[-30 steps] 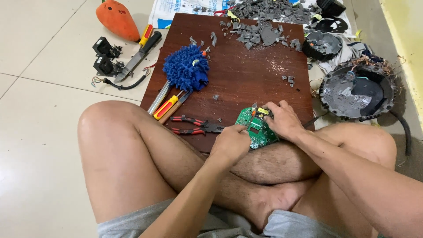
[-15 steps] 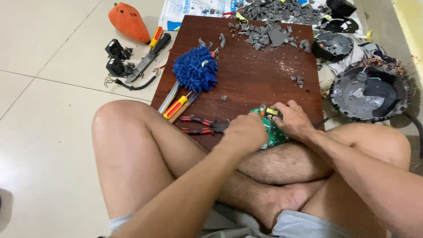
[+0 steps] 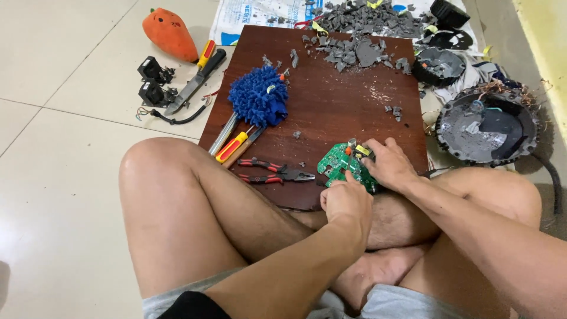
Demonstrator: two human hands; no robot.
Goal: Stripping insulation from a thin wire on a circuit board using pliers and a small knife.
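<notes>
Two hands [image 3: 369, 183], one green circuit board [image 3: 341, 163], one pliers [image 3: 274, 171]

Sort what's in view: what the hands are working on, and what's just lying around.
In hand: green circuit board, gripped by left hand and right hand, on the brown board.

Lying about: red pliers, blue mop head, yellow screwdriver, grey plastic bits, orange toy, round black housing.

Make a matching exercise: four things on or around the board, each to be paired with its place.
Things:
1. circuit board
2. pliers
3. blue mop head
4. orange toy

Places:
A. on the floor, left of the wooden board
B. between both hands
C. over the screwdriver shafts
D. near edge of the wooden board, left of the hands

Pairs: 1-B, 2-D, 3-C, 4-A
</notes>
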